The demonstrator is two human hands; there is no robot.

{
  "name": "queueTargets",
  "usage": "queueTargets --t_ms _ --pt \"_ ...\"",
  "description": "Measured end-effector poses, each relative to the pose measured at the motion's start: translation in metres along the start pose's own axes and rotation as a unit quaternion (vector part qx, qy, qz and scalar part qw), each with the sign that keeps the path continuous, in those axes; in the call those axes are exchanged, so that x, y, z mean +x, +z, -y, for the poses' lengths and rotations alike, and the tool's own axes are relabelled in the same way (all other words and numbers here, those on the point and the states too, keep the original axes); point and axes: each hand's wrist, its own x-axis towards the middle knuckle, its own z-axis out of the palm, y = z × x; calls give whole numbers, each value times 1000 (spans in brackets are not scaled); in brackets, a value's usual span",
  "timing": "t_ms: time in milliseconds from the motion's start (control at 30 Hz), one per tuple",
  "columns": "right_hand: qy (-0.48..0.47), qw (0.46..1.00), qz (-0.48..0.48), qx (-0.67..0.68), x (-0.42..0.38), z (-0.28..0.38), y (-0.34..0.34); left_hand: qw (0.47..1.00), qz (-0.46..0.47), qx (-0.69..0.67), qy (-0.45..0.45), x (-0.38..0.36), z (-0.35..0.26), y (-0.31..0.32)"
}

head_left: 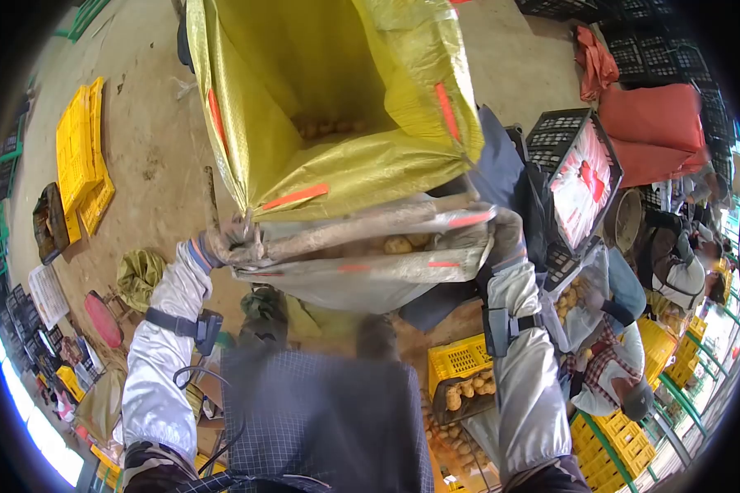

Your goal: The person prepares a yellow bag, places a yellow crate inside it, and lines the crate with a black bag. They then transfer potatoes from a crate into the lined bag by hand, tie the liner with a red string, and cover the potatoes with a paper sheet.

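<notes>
My left hand (pixel 226 244) is closed at the left end of a whitish bag (pixel 345 275) with red marks, beside a brown bar (pixel 329 236). At the bag's right end, my right hand (pixel 506 238) is closed around its edge. A few potatoes (pixel 399 244) show inside this bag. Just beyond it stands a large open yellow bag (pixel 337 177) with orange strips, and potatoes (pixel 329 127) lie deep inside. Some fingers are blurred or covered by the bag.
Yellow crates (pixel 78 156) lie at the left. On the right are a black crate (pixel 559 135) and red sacks (pixel 649 123). Near my right arm, potatoes (pixel 469 390) fill a crate. Co-workers (pixel 612 370) sit at the lower right.
</notes>
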Motion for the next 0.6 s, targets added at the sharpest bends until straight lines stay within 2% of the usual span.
queueTargets --t_ms 33,67,100,167,200,233,267,300,333,367,433,467,500,533,600 --pt "-16 997 38 62 10 -3 -8 1000 -22 7 21 5 5 -3" --pt "-92 992 39 74 12 -15 -18 998 -45 10 41 9 13 -5" --pt "-182 980 -36 69 31 -37 -63 996 -66 7 64 12 21 -5" --pt "-266 956 -119 -9 31 -63 -53 989 -107 -1 105 17 35 2" --pt "-213 975 -57 -4 30 -71 -66 984 -128 -3 122 16 44 8" --pt "-190 977 -95 4 37 -86 -68 979 -151 -5 138 14 52 14" --pt "-270 937 -99 -200 31 -91 -72 975 -164 -2 149 9 58 20" --pt "-291 885 -104 -349 20 -88 -66 972 -176 4 157 3 66 22" --pt "-315 808 -116 -485 9 -85 -60 969 -182 16 166 -3 70 23" --pt "-284 759 -136 -570 -13 -69 -36 972 -172 9 159 -18 71 26" --pt "-160 826 -194 -504 -47 -42 8 979 -153 -48 122 -54 70 34" --pt "-64 912 -225 -336 -60 -31 27 978 -142 -152 31 -70 59 39" --pt "-14 930 -240 -279 -67 -31 30 957 -126 -254 -60 -85 43 43" --pt "35 940 -259 -220 -73 -30 33 961 -130 -232 -81 -96 17 61" --pt "77 915 -226 -325 -68 -37 22 973 -117 -120 -160 -99 5 81"
